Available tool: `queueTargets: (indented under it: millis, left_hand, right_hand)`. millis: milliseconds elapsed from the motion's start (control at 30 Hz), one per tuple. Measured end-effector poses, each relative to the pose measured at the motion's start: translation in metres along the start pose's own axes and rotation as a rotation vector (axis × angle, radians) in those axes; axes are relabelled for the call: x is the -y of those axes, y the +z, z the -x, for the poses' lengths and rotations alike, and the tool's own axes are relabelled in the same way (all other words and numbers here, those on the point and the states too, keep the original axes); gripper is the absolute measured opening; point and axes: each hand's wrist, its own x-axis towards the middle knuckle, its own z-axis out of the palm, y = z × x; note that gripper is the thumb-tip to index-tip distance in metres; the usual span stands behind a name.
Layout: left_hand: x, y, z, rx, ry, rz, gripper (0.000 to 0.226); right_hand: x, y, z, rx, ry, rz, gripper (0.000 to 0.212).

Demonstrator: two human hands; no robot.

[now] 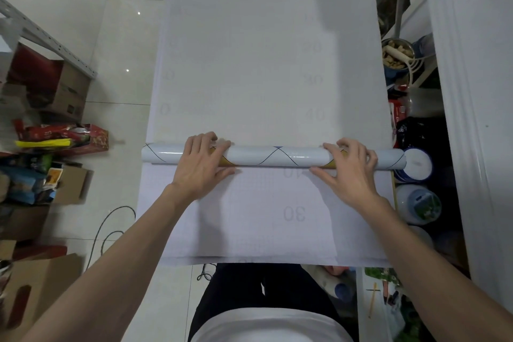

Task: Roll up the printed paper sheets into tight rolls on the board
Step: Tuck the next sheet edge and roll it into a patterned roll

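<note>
White paper, the sheet point(263, 216), runs lengthwise away from the person over the board point(394, 189), with a faint grid and numbers showing. Across it lies the glossy roll point(273, 157), its long axis left to right and its ends reaching both sheet edges. Pale floor tiles point(125, 91) and cardboard boxes point(69, 86) flank the left; jars point(417, 164) crowd the right. Both arms reach forward: the left hand point(201, 164) and right hand point(351, 165) clasp the roll, fingers curled over its top, thumbs against its near side.
</note>
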Motion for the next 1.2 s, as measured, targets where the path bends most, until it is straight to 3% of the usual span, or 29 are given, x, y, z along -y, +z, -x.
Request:
queueTargets:
  millis: [267, 433, 600, 767, 1000, 1200]
  left_hand:
    - [0.001, 0.0, -0.001, -0.002, -0.011, 0.057, 0.046]
    - [0.0, 0.0, 0.002, -0.037, 0.003, 0.021, 0.053]
    - [-0.002, 0.0, 0.002, -0.035, 0.001, 0.039, 0.05]
    - [-0.004, 0.001, 0.003, -0.044, -0.019, -0.009, 0.055]
    - [-0.007, 0.001, 0.002, -0.043, -0.024, 0.045, 0.046]
    - [-0.006, -0.002, 0.0, -0.053, -0.014, 0.007, 0.059]
  right_hand:
    - [0.0, -0.004, -0.003, 0.017, 0.009, 0.0, 0.047]
    - [-0.003, -0.003, 0.001, -0.004, -0.016, 0.039, 0.056]
    - [-0.002, -0.005, -0.001, 0.011, 0.016, -0.04, 0.045]
    - [-0.004, -0.001, 0.003, -0.044, -0.007, 0.001, 0.054]
    - [-0.003, -0.001, 0.002, 0.005, 0.038, -0.016, 0.046]
    - [-0.003, -0.004, 0.004, -0.009, 0.003, 0.012, 0.053]
